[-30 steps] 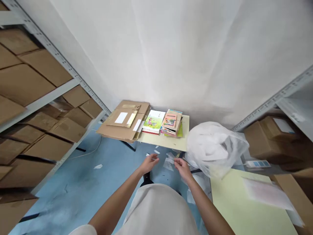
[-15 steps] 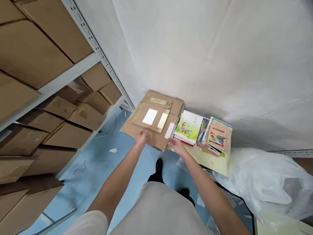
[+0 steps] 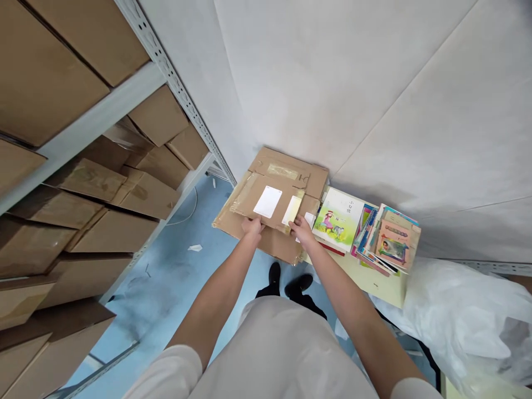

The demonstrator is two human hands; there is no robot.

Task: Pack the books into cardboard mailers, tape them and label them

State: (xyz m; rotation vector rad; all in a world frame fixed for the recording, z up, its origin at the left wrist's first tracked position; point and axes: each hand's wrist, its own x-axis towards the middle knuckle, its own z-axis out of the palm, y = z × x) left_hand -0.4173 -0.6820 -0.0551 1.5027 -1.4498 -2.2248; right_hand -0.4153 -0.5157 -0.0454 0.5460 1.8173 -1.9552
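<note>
A flat brown cardboard package (image 3: pixel 248 192) with a white label and strips of clear tape lies on top of a larger flat cardboard sheet (image 3: pixel 276 244). My left hand (image 3: pixel 252 227) grips its near edge on the left, fingers curled at the edge. At the near right corner my right hand (image 3: pixel 302 228) pinches the same package, thumb on top beside a pale tape strip. The far ends of my fingers are partly hidden. Just right of my right hand lies a picture book (image 3: pixel 338 219) with a green and white cover.
A stack of booklets (image 3: pixel 393 244) stands on the pale yellow table (image 3: pixel 374 285), right of the picture book. Metal shelving (image 3: pixel 141 83) full of cardboard boxes (image 3: pixel 149 194) rises on the left. A white plastic bag (image 3: pixel 465 316) bulges at lower right. Behind runs a white wall (image 3: pixel 332 83).
Both hands have moved from the larger sheet's near edge up to the smaller package and taken hold of it. The view has shifted slightly, and both shoes now show more.
</note>
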